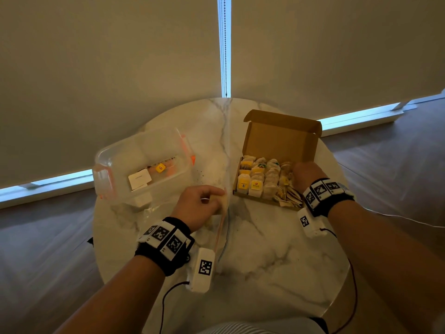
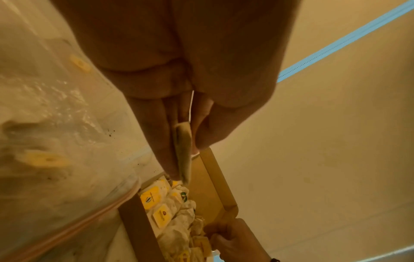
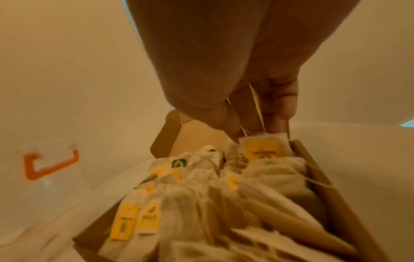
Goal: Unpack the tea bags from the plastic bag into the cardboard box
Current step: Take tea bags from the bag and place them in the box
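text: none legible | tea bag tags (image 1: 243, 184): yellow, print blurred | wrist markers (image 1: 206, 267): square black-and-white codes, no words

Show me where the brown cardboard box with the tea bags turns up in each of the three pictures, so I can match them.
Head view: the cardboard box sits right of centre on the marble table, lid open, under the right hand.
Left wrist view: bottom centre, the cardboard box lies below the left hand.
Right wrist view: the cardboard box fills the lower half.
Shared landmark: the yellow tags in the box.
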The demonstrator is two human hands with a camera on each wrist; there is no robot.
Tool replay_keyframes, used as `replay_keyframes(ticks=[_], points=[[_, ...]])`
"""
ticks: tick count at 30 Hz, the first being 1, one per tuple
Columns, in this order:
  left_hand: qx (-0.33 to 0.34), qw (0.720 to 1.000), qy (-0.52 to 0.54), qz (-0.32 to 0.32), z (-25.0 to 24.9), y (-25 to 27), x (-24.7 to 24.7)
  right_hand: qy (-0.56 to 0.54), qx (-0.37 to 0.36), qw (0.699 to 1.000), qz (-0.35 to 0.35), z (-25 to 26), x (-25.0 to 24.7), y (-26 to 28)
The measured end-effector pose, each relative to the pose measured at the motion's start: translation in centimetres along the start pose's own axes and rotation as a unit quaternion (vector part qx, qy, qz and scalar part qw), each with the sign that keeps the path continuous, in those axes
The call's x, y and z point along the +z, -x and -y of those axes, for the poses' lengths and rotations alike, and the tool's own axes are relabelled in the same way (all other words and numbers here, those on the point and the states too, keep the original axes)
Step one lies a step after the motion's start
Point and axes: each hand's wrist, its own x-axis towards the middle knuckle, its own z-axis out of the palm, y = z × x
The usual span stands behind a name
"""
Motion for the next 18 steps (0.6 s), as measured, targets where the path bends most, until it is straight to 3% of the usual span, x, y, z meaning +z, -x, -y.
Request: replay_keyframes(ticks=[4,9,14,18], points=[[-0.003,0.998,0.062,0.01,-0.3,0.1,0.0,-0.115,-0.091,0.986,-0.079,2.2,-1.3,2.5],[0.002,0.996,0.092,-0.001,-0.2,0.3,-0.1,-0.279,-0.261,0.921,-0.078,7.8,-2.0,6.9],[0.014,0.993,0.111,0.024,0.0,0.8,-0.1,-0.327,-0.294,0.897,-0.033,10.9,-2.0,7.5],[0.014,0.996,0.085,0.031,0.5,1.1,-0.1,-0.378,-0.284,0.881,-0.005,10.4,-3.2,7.6]])
